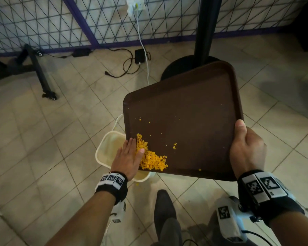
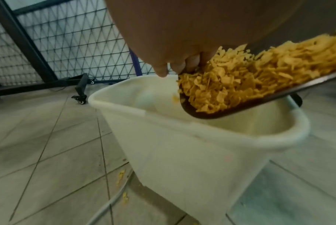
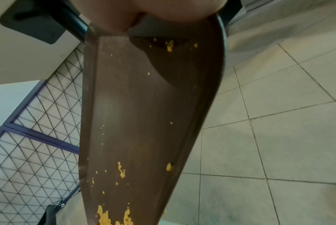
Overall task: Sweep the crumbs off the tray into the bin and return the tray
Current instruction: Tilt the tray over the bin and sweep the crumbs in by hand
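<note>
The crumbs (image 1: 150, 156) are lying heaped in the tray's (image 1: 194, 110) low corner, at about seven o'clock on the tray face in the head view, and that corner is hanging directly over the mouth of the bin (image 1: 105, 150). The heap is stretching from eleven o'clock to five o'clock along the left hand's (image 1: 127, 158) thumb side, so the pile is sitting to the hand's three o'clock, with the bin at the hand's nine o'clock, on its other side. The hand looks to be standing between pile and drop, so I judge the coming move has to drag the heap down toward seven o'clock, over the lip.

The left hand is lying flat, fingers straight and together, thumb tip touching the crumbs, gripping nothing. It is much the nearer hand to the heap. The right hand (image 1: 247, 150) is clamping the tray's edge at four o'clock, thumb on top, the other fingers out of sight underneath, and is holding the tray tilted, its long axis sloping from one o'clock down to seven o'clock.

Scattered specks are clinging across the upper tray face. In the left wrist view the bin's inside is looking pale and mostly bare; I cannot tell how much it already holds. A few flakes (image 2: 122, 176) are lying on the floor tiles (image 1: 43, 139) beside the bin's base.
</note>
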`<state>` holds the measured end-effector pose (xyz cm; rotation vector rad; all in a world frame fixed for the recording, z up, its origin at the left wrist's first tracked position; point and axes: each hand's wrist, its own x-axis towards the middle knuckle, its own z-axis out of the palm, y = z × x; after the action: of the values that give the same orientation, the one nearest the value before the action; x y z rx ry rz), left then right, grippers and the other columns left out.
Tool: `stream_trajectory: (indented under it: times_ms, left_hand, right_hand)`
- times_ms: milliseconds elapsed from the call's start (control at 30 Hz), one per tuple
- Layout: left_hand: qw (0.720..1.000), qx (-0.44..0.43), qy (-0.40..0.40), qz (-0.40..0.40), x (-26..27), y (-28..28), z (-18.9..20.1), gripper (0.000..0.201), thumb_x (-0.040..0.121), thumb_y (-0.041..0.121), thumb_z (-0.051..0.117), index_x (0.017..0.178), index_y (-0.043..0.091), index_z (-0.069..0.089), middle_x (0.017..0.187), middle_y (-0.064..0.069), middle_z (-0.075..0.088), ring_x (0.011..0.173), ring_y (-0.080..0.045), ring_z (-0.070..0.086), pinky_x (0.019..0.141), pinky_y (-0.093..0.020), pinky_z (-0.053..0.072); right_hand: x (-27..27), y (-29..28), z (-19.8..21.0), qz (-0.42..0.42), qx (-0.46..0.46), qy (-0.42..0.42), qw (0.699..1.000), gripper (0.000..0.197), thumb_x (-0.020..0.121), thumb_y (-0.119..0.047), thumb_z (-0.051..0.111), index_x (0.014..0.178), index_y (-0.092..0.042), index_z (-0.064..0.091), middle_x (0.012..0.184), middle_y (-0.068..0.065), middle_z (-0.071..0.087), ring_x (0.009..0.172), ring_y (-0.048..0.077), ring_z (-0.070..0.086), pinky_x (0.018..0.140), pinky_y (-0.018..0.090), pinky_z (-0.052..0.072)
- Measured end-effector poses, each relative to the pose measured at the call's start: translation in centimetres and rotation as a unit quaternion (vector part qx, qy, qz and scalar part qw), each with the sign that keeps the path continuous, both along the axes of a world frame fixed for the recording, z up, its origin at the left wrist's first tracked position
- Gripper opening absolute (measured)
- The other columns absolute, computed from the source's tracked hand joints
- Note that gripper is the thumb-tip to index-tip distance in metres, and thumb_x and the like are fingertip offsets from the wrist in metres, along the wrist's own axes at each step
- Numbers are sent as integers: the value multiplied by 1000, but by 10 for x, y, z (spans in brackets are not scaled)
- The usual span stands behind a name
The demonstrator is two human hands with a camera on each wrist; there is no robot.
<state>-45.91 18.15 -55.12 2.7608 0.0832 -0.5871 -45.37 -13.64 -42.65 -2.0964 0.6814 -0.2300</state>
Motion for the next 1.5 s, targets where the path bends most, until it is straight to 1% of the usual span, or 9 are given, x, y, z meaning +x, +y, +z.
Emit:
stream_trajectory:
  times_ms: [167,300,467,600,767,833,1000,1233,1500]
  left_hand:
    - [993,-17,-115,23,59,-18,34,72,99,64,9,157,23,3,165,2,-4,150,-13,1,121,-38,6]
    - [993,-40,-107,34,99,-42,45,75,97,67,9,157,24,-2,164,5,-12,150,-12,-4,121,-37,1]
    - [997,-48,-37,56,44,-51,13,82,91,74,-1,155,24,-13,163,6,-17,149,-11,-9,122,-41,1]
    - [998,-29,20,61,5,-44,3,83,90,73,-3,156,22,-8,164,3,-14,150,-12,-9,122,-43,0]
    - [987,-39,-135,77,66,-48,36,77,96,68,5,157,23,-3,164,4,-11,150,-13,-6,122,-39,0]
    - [985,-47,-152,67,99,-52,49,76,96,68,6,157,23,-3,164,4,-12,150,-13,-7,121,-38,-1]
    - [991,-34,-106,70,116,-48,41,78,94,69,5,157,24,-5,164,5,-11,150,-15,-4,122,-41,2]
    - [998,-7,34,45,16,-31,6,88,87,76,-5,156,22,-9,164,2,-12,151,-15,-3,122,-45,3]
    - [992,-35,-124,-1,65,-80,45,79,94,70,4,156,23,-10,163,5,-19,148,-10,-12,120,-36,-5]
  right_hand:
    - [0,5,2,9,4,5,1000,55,99,-46,29,82,-4,60,75,13,59,73,33,53,66,39,43]
    - [2,5,2,8,15,12,1000,54,99,-46,29,82,-5,59,73,10,58,72,32,53,64,35,38]
    - [3,2,2,-5,22,11,1000,49,100,-44,29,83,-7,57,77,12,57,75,30,51,66,34,35]
    - [2,-1,3,-5,15,16,1000,51,101,-42,29,91,-3,61,79,11,56,75,28,49,66,33,33]
    - [0,-1,3,-10,24,22,999,50,100,-44,28,87,-7,59,78,10,55,75,29,49,68,34,34]
    - [1,-1,4,-11,28,21,999,48,100,-44,28,85,-9,57,78,10,55,75,29,50,67,34,34]
    - [3,0,3,-11,33,7,999,49,100,-44,30,82,-7,58,75,10,56,72,29,51,65,33,35]
    - [1,-1,4,-12,26,20,999,48,100,-45,29,81,-10,55,75,11,55,73,30,50,66,34,35]
    - [1,2,2,-11,20,44,999,54,99,-47,28,90,-5,61,80,11,56,77,30,50,69,37,37]
